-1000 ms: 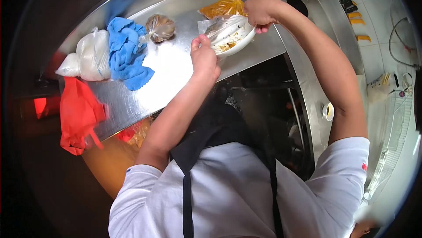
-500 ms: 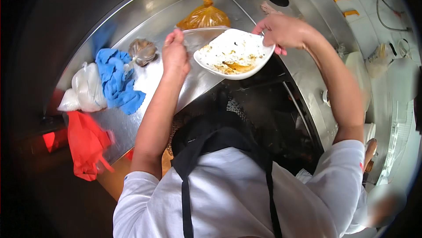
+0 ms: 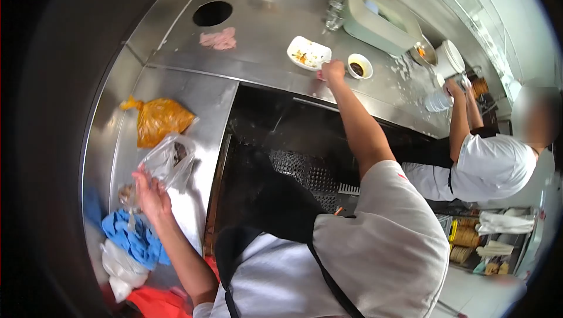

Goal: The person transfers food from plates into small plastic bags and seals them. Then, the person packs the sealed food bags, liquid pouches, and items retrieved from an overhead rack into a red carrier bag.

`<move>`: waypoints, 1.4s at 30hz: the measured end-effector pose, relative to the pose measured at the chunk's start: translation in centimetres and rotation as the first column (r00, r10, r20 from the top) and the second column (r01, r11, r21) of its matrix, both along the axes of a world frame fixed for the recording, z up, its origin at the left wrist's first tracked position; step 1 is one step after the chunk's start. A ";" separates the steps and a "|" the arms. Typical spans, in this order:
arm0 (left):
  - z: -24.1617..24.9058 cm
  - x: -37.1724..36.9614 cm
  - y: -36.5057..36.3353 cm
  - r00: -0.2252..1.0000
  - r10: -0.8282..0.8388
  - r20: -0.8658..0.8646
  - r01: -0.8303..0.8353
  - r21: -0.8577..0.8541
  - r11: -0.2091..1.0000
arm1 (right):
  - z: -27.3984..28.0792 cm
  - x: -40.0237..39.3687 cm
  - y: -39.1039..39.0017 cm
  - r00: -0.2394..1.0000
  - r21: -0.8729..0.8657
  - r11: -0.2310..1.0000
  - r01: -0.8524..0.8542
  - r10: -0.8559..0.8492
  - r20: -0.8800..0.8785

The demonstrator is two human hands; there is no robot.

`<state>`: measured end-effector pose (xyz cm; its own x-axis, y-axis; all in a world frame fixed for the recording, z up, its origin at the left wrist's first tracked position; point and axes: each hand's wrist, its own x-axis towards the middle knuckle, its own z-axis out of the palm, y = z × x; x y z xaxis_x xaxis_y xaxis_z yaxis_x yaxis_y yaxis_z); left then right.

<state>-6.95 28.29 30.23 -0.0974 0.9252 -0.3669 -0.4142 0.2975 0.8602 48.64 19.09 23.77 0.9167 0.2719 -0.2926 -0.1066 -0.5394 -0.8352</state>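
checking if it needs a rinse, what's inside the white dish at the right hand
The white dish holds patches of orange and dark food residue. The right hand covers part of its near edge, so any residue there cannot be seen.

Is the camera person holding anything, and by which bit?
The right hand holds the wide bowl by its near right corner. The left hand is at the clear bag; I can't tell if it grips it.
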 end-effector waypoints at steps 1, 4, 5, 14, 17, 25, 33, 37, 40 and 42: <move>0.4 0.6 0.0 0.999 -0.020 -0.033 0.021 0.029 0.999 | -0.9 0.6 0.1 0.999 0.108 0.993 0.045 -0.044 -0.011; -2.4 -2.1 0.3 0.967 -0.230 -0.106 0.243 0.136 0.960 | -4.2 1.9 -0.5 0.982 0.365 0.912 0.185 -0.180 -0.049; -2.4 -2.1 0.2 0.968 -0.209 -0.141 0.225 0.111 0.968 | -4.5 1.9 -2.0 0.968 0.422 0.873 0.243 -0.244 -0.052; 2.4 2.7 1.2 0.979 -0.132 -0.157 0.127 -0.042 0.991 | -4.3 11.3 -12.3 0.971 0.227 0.944 0.238 -0.221 -0.095; 1.0 1.8 2.7 0.973 -0.224 0.054 0.226 -0.033 0.974 | -4.6 12.4 -12.5 0.991 0.089 0.987 0.130 -0.133 0.026; 1.8 3.4 2.8 0.940 -0.215 0.265 0.236 -0.049 0.970 | 5.0 4.5 -9.2 0.964 -0.066 0.976 -0.207 0.215 0.155; 2.7 3.9 3.2 0.928 -0.207 0.309 0.238 -0.065 0.969 | 15.1 -12.4 -1.0 0.787 0.213 0.765 -0.608 0.616 0.034; 3.8 4.5 3.4 0.913 -0.196 0.357 0.239 -0.078 0.968 | 16.6 -20.3 2.9 0.629 0.171 0.605 -0.777 0.749 0.209; 4.3 4.8 3.9 0.894 -0.179 0.411 0.222 -0.058 0.973 | 13.5 -25.2 6.7 0.428 -0.056 0.575 -0.816 0.668 0.609; 2.9 4.7 5.3 0.873 -0.152 0.464 0.195 -0.046 0.980 | 13.7 -30.2 7.0 0.397 -0.029 0.562 -0.827 0.619 0.678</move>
